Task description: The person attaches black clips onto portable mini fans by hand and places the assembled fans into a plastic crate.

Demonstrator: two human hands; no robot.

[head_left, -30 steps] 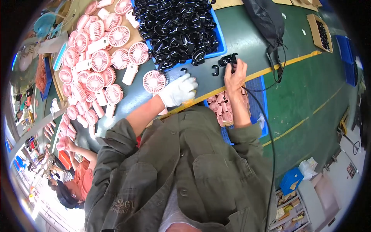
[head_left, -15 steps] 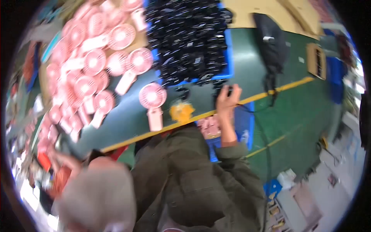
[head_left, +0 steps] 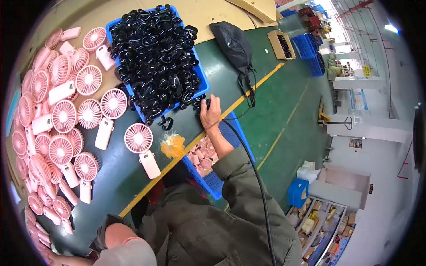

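My right hand (head_left: 211,116) rests at the near right corner of a blue tray (head_left: 202,79), fingers bent around a small glossy black piece (head_left: 207,104). The piece is partly hidden by the fingers. Glossy black curved parts (head_left: 155,62) are heaped in the tray. One loose black part (head_left: 167,123) lies on the table just in front of it. My left hand does not show. Left of the tray, a pink handheld fan (head_left: 138,138) lies apart from the others, beside a small plastic bag of yellow-orange bits (head_left: 172,146).
Pink fans (head_left: 62,116) pile up along the left. A black cloth bag (head_left: 231,44) with straps lies right of the tray. Below the table edge stands a blue crate (head_left: 214,184) with pink parts. A black cable (head_left: 262,190) crosses my sleeve. A capped co-worker (head_left: 126,255) is at lower left.
The view has swung, so the table and its things sit further left and the picture is sharper. My right hand stays by the tray's corner, with the black piece still in its fingers.
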